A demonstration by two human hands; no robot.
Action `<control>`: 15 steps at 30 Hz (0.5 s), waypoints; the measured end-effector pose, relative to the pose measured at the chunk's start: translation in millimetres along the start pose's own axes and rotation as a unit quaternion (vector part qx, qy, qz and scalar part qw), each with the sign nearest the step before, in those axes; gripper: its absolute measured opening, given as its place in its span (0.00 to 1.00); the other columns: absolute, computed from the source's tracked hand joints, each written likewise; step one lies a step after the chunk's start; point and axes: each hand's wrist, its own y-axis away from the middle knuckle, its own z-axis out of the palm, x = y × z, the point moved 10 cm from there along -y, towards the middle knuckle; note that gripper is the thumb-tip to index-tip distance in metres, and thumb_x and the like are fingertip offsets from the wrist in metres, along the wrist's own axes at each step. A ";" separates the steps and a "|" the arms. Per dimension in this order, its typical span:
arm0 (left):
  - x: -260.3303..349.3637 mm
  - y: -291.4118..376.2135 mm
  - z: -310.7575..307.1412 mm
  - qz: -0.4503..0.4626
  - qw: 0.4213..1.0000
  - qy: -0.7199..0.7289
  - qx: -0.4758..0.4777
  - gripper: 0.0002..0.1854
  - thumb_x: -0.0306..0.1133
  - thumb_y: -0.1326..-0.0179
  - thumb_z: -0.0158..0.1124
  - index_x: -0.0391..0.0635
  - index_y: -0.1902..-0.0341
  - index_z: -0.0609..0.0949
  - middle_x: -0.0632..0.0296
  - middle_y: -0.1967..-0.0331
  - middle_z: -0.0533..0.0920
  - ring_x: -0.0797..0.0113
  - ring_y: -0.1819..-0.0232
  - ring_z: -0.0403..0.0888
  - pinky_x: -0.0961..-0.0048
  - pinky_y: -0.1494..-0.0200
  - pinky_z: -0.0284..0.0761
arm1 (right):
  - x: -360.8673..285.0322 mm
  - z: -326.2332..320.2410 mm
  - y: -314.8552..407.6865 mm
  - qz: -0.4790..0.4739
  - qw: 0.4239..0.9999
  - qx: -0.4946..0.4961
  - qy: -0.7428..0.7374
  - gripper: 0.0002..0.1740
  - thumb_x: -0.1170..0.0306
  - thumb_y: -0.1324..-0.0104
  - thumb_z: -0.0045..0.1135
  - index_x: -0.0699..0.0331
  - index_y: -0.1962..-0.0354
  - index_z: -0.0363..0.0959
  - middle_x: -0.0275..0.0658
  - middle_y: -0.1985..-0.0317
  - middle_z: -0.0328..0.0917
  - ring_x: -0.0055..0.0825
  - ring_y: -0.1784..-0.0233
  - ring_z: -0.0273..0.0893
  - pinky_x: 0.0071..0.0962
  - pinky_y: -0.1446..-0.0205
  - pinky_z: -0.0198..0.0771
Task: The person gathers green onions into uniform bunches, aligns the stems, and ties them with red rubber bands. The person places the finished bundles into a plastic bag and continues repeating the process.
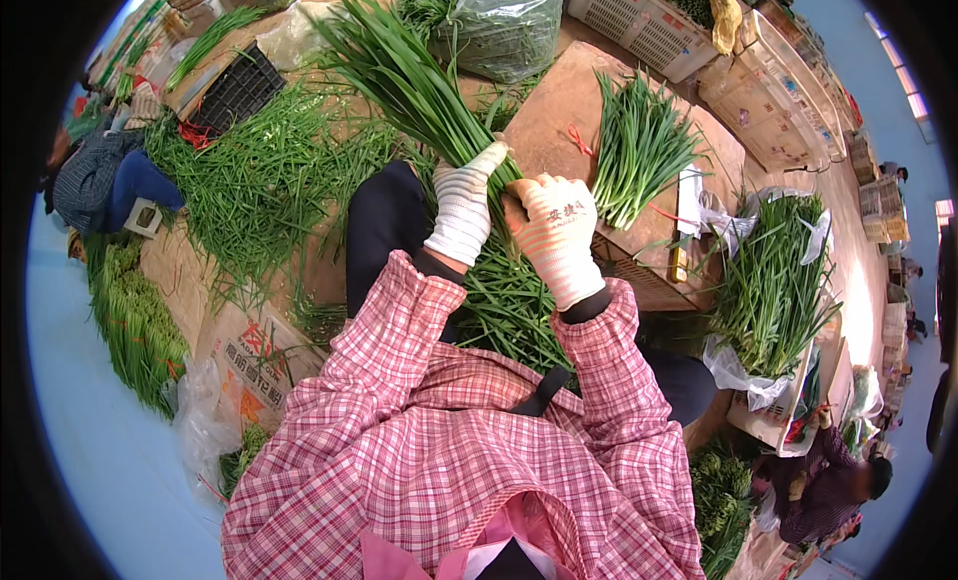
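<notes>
My left hand point(465, 198), in a white knit work glove, is closed around a bunch of long flat green leaves, seemingly garlic chives point(408, 79). The leaf tips fan out toward the upper left. Lower on the same bunch, my gloved right hand point(555, 221) pinches the stem ends, its fingertips partly hidden. Loose green leaves point(516, 303) cover my lap below both hands. To the right, a second bunch of chives point(640, 146) lies on a brown board point(550, 94). Beside it rests a knife with a yellow handle point(679, 264), and a red tie point(579, 140) lies near its leaves.
Cut leaves point(262, 176) are heaped on the floor at left, by a black plastic crate point(233, 86). A crate of chives in plastic point(775, 288) stands at right. White crates point(636, 30) line the back. People sit at left point(97, 168) and lower right point(823, 483).
</notes>
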 end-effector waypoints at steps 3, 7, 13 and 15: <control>-9.4 -9.2 -6.8 -0.092 0.995 0.029 -0.009 0.10 0.26 0.40 0.71 0.42 0.55 0.84 0.60 0.66 0.86 0.65 0.67 0.85 0.69 0.61 0.83 | 8.8 -18.1 26.6 -0.012 0.999 0.009 -0.042 0.07 0.68 0.47 0.69 0.56 0.72 0.77 0.35 0.74 0.77 0.37 0.67 0.78 0.36 0.57 0.70; 27.0 -46.7 -48.4 -0.088 0.992 0.047 0.081 0.13 0.31 0.39 0.72 0.41 0.53 0.83 0.58 0.61 0.86 0.61 0.64 0.86 0.62 0.58 0.86 | 59.7 -46.5 97.3 0.115 0.992 -0.055 0.004 0.08 0.67 0.48 0.69 0.56 0.74 0.77 0.36 0.73 0.79 0.39 0.66 0.79 0.37 0.57 0.72; 41.7 -46.2 -46.9 -0.092 0.990 0.087 0.067 0.12 0.32 0.36 0.70 0.42 0.51 0.83 0.58 0.58 0.85 0.60 0.59 0.85 0.58 0.50 0.86 | 70.8 -24.0 112.5 0.208 0.969 -0.014 -0.136 0.10 0.65 0.39 0.66 0.60 0.64 0.80 0.42 0.65 0.83 0.41 0.60 0.83 0.42 0.51 0.76; 35.8 -34.8 -29.9 -0.099 0.990 0.090 0.042 0.10 0.31 0.34 0.68 0.43 0.51 0.83 0.58 0.56 0.83 0.61 0.55 0.84 0.58 0.46 0.85 | 53.6 -21.5 74.4 0.133 0.981 0.067 -0.126 0.12 0.62 0.38 0.67 0.60 0.64 0.79 0.42 0.64 0.83 0.42 0.60 0.82 0.41 0.52 0.75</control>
